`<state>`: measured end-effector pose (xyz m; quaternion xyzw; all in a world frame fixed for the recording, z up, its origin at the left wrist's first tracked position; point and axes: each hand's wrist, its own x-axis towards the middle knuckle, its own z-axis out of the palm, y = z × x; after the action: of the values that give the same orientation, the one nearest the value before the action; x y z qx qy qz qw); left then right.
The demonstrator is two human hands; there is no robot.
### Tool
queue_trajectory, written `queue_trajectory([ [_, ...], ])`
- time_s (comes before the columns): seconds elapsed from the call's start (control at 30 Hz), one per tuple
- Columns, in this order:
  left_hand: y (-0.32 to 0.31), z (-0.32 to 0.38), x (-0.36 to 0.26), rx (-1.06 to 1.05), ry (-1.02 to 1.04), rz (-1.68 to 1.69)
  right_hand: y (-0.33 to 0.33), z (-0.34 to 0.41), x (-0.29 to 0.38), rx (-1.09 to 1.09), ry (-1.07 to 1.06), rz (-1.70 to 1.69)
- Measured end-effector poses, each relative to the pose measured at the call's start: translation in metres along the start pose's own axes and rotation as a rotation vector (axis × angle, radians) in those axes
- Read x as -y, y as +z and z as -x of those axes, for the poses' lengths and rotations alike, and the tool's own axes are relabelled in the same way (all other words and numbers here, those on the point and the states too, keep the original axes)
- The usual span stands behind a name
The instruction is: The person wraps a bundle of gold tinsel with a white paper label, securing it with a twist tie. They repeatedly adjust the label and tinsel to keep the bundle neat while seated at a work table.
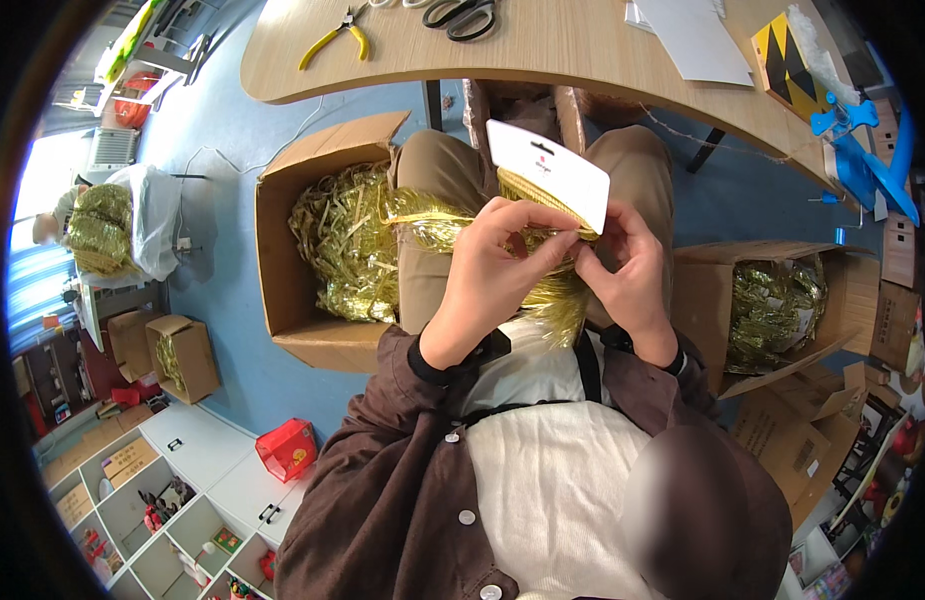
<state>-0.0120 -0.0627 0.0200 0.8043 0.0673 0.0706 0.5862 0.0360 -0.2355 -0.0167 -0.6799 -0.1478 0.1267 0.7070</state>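
Observation:
Over my lap, my left hand (pixel 507 259) and my right hand (pixel 623 274) meet at the lower edge of a white header card (pixel 548 172) with a hang slot and small print. My left thumb and index finger pinch at the gold band below the card. The right fingertips grip the card's lower right corner. Gold tinsel fringe (pixel 560 304) hangs beneath both hands, and a strip of it (pixel 425 217) runs left across my thigh towards an open cardboard box (pixel 282 187). Crumpled gold tinsel (pixel 346 247) fills that box. My fingers hide the exact join between card and fringe.
On the wooden table (pixel 500 64) lie yellow-handled pliers (pixel 342 37), black-handled scissors (pixel 462 15) and white paper (pixel 695 37). A blue clamp-on device (pixel 856 161) sits at its right edge. Another cardboard box (pixel 702 300) with carded gold tinsel (pixel 777 315) stands at right. A person (pixel 57 217) is at far left.

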Motion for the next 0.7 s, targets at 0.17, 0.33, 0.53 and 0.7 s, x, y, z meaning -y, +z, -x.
queue_trajectory([
  [0.17,-0.006,-0.005,0.004,-0.004,0.02,0.0,-0.002,0.001,-0.006,-0.074,-0.006,-0.052],
  [0.33,-0.03,-0.009,0.016,-0.044,-0.074,-0.071,-0.026,-0.006,-0.01,-0.13,-0.039,-0.182],
  [0.53,-0.043,-0.012,0.029,-0.085,-0.109,-0.058,-0.055,-0.01,-0.019,-0.118,0.005,-0.329],
  [0.7,-0.04,-0.014,0.035,-0.071,-0.106,-0.081,-0.07,-0.009,-0.025,-0.088,0.034,-0.417],
])
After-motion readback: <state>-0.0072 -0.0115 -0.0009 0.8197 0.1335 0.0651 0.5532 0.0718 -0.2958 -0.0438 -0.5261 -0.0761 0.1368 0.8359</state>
